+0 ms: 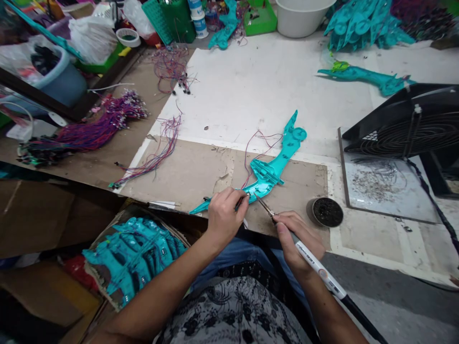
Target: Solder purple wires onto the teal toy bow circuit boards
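Observation:
A long, curved teal plastic part lies at the front edge of the table, its pointed end towards the left. My left hand is closed in a pinch over the lower stretch of this part; a small dark thing shows between its fingertips, too small to name. Thin red and blue wires loop from the part and run down close to those fingers. Held like a pen, a white soldering iron is in my right hand. Its metal tip points at the teal part, just right of my left fingertips.
A round tin of dark material stands to the right, before a black fan. Wire bundles lie on the left. A box of teal parts sits below the table edge; more teal parts are piled at the back right.

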`<state>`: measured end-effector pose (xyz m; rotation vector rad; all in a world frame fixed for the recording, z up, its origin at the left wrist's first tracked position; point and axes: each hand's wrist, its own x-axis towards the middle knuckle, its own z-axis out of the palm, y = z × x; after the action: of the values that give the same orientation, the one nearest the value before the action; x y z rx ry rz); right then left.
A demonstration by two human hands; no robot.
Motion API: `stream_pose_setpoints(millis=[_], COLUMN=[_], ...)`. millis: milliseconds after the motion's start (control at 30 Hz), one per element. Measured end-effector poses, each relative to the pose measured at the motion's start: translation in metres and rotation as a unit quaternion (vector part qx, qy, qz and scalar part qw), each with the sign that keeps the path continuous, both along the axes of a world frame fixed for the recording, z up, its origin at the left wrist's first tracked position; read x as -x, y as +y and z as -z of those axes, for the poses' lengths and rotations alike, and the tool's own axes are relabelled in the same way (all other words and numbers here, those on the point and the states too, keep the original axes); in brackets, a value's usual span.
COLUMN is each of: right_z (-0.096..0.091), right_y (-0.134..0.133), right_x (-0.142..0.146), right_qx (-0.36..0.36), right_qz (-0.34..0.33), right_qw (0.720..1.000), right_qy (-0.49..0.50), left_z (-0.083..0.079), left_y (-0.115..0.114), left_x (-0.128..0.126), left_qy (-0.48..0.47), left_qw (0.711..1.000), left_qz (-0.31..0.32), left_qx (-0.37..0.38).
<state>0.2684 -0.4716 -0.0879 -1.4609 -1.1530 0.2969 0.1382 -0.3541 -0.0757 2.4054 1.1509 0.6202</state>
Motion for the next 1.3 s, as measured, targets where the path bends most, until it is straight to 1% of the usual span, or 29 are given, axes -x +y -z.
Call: stream_pose_setpoints(millis=[200, 367, 633, 833, 1033, 1300], right_z=[-0.0012, -0.0014, -0.0038, -0.0078, -0.0071, -0.0072], right_y=[0.0006, 0.0007, 0.0016, -0.0005, -0.0007, -0.0021], right_x=[0.0011, -0.0003, -0.0016, -0.0038, -0.0042, -0.0042], right_qx=[-0.002, 0.000, -0.001, 0.002, -0.006, 0.001], right_qz=[-0.005, -0.022, -0.022, 0.000, -0.004, 0.015], right_qw=[1.000, 1.000, 1.000, 1.000, 1.000, 1.000], right_qy=[0.003, 0.006, 0.000, 0.003, 0.006, 0.007], left_z=[0.0008, 0.0016, 0.0016, 0.0017, 0.0011, 0.0015], left_y=[0.0004, 0.0003, 0.0002, 0.0008, 0.0006, 0.0006], left_x=[-0.0003, -0.0001, -0.0001, -0.0005, -0.0008, -0.0015], left_qy=[0.007, 0.009, 0.014, 0.011, 0.006, 0.000], left_qw=[1.000, 1.000, 1.000, 1.000, 1.000, 1.000], left_qz=[0.001, 0.002, 0.001, 0.002, 0.001, -0.001], left_qx=[-0.007, -0.017, -0.013, -0.011, -0.008, -0.006])
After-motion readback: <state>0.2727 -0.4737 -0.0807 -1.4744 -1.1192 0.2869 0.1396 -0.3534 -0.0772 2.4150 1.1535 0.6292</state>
